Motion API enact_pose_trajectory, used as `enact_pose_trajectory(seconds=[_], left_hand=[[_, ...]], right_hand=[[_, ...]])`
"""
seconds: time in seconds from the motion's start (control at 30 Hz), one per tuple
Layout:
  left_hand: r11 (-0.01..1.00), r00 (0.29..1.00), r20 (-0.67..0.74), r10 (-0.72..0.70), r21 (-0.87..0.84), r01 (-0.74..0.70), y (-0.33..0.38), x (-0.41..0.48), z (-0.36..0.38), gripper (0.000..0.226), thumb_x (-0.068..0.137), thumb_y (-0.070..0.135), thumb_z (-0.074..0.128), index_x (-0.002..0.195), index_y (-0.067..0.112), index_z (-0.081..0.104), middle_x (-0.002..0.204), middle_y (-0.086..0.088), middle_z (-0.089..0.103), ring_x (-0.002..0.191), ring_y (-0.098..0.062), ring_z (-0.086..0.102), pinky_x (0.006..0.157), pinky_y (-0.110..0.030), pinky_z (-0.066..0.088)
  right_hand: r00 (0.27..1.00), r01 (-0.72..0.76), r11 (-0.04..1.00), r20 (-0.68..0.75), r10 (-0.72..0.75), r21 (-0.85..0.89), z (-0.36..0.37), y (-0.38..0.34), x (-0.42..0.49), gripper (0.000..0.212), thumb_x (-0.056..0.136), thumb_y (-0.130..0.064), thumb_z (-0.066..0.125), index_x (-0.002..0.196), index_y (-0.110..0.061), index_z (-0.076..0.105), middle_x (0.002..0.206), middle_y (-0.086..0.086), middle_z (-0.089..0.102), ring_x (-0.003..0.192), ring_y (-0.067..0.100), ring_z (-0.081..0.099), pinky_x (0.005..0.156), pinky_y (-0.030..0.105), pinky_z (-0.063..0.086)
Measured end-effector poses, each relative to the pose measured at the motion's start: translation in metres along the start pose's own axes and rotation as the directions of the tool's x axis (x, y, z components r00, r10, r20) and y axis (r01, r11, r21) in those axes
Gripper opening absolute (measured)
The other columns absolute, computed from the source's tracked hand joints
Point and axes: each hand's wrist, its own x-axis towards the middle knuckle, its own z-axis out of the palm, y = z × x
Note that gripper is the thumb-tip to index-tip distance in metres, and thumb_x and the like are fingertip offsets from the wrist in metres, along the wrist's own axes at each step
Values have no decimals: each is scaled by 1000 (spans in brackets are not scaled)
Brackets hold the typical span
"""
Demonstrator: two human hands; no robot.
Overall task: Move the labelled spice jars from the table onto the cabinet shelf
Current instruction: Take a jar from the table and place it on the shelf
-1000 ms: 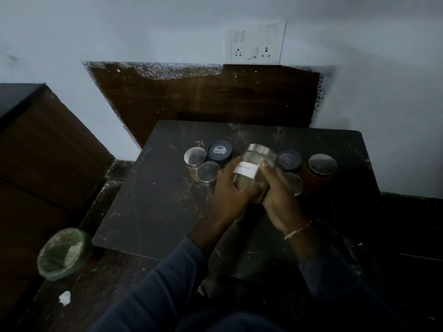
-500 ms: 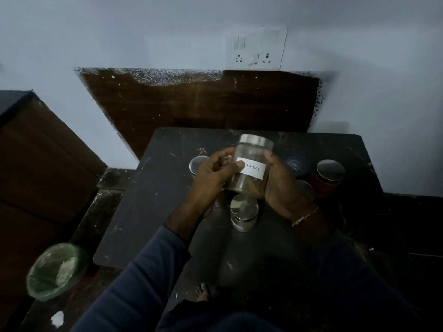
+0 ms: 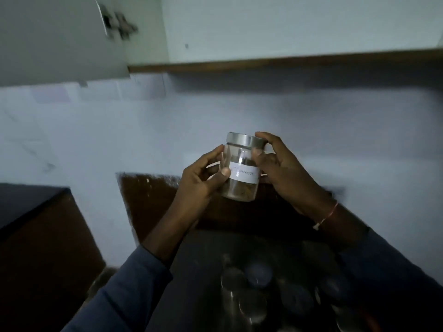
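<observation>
Spice jar [image 3: 242, 172], white label [image 3: 244, 174] unreadable

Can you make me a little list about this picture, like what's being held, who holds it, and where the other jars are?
held thing: jar with a white label and silver lid, upright, in the air
contents: brownish spice near the bottom
left hand: fingers around the jar's left side
right hand: fingers on the lid and right side
other jars: blurry, down on the dark table
cabinet: above, open, shelf edge brown
label words: too blurry to read
</observation>
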Motion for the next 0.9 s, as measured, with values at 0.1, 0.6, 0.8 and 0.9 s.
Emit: enact_pose_trajectory(seconds=[0.1,0.6,0.8,0.9], left_hand=[[982,984,-13,179,65,-177,48,49,-16,49,87,7,67,132,24,57,130,-1,63,115,-18,63,92,-39,55],[812,881,-68,469,426,-399,111,223,-98,40,93,25,62,131,15,54,120,0,66,108,-11,63,91,-34,55],[558,905,69,419,767,-317,103,272,-127,33,102,33,38,99,15,66,97,0,69,85,-11,60,68,-15,40],[409,931,48,363,889,-205,96,298,-139,45,100,36,39,74,9,64,78,-6,71,71,-21,62,67,-31,46]], right_hand=[[988,143,986,-48,-147,-81,0,-54,55,36,91,-44,57,125,-40,45,119,-7,62,103,14,64,86,36,57],[954,296,939,-4,-301,-176,28,-139,248,32,87,-39,63,114,-30,49,108,9,65,99,29,67,85,55,56],[956,284,938,-23,-294,-198,37,-130,307,31,77,-49,63,103,-38,49,109,9,66,96,27,68,85,53,56],[965,250,923,-7,-263,-293,41,-120,333,33,83,-44,63,109,-32,46,110,7,64,96,25,67,87,48,56]])
